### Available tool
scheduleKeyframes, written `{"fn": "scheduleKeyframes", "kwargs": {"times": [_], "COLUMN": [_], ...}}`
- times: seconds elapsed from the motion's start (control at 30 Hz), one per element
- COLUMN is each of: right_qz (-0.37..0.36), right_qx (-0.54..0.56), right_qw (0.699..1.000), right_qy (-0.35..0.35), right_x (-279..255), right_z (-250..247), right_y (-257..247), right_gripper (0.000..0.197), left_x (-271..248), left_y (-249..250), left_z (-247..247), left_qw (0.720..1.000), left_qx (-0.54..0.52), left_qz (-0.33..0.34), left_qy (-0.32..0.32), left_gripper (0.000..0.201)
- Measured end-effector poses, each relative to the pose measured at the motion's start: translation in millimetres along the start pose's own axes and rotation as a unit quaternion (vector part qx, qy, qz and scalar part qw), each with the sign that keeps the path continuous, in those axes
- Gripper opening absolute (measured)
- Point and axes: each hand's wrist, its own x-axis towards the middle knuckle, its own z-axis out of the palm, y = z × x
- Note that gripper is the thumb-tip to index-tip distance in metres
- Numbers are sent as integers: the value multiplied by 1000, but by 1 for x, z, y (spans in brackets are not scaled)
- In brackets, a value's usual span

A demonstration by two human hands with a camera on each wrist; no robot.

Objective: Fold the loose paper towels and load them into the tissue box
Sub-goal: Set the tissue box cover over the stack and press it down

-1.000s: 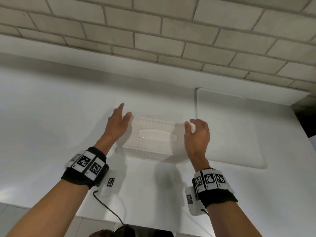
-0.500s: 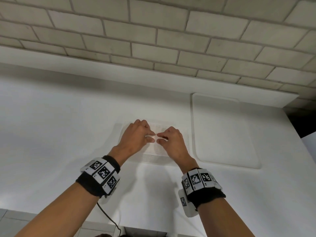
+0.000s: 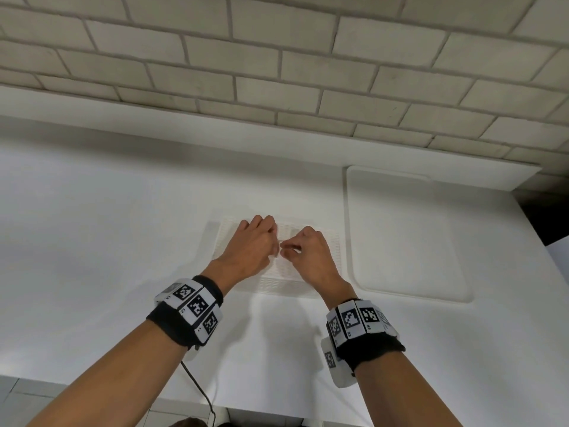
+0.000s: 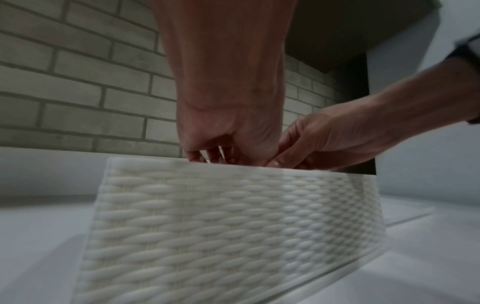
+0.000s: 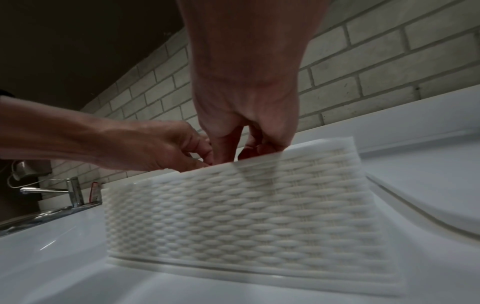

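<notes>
A white tissue box (image 3: 331,246) with a woven pattern stands on the white counter (image 3: 107,241), seen close up in the left wrist view (image 4: 221,226) and the right wrist view (image 5: 246,205). Both hands are on its top at the middle. My left hand (image 3: 271,243) has its fingers curled down toward the top opening, and my right hand (image 3: 291,249) meets it there thumb to thumb. In both wrist views the box's top edge hides the fingertips (image 4: 207,157) (image 5: 226,156). No paper towel shows plainly.
A flat white rectangular panel (image 3: 406,241) lies in the counter just right of the box. A brick wall (image 3: 277,72) rises behind. A chrome tap (image 5: 74,191) stands far to the left. A black cable (image 3: 197,386) hangs over the counter's front edge.
The hands were at the two ends of the box a second ago. They have come together on top at the middle and stayed there, fingers curled.
</notes>
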Motion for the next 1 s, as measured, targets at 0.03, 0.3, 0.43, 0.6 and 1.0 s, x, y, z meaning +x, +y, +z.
{"fn": "scheduleKeyframes", "kwargs": {"times": [0.03, 0.3, 0.43, 0.6, 1.0], "right_qz": [-5, -21, -24, -6, -18], "right_qx": [0, -63, -86, -17, -7], "right_qw": [1000, 998, 995, 999, 1000], "right_qy": [-3, -19, -43, -27, -21], "right_x": [1, 1, 3, 3, 2], "right_z": [-1, -1, -4, -15, -3], "right_y": [-1, 5, 1, 2, 0], "right_gripper": [18, 25, 29, 28, 18], "left_x": [0, -3, 8, 9, -2], "left_y": [2, -14, -14, -14, -19], "left_z": [1, 4, 1, 1, 19], "left_qw": [1000, 993, 989, 990, 991], "left_qx": [23, -106, -123, -120, -120], "left_qz": [7, -48, -75, -68, -8], "left_qy": [1, 36, 13, 14, 53], "left_gripper": [29, 29, 30, 13, 23]}}
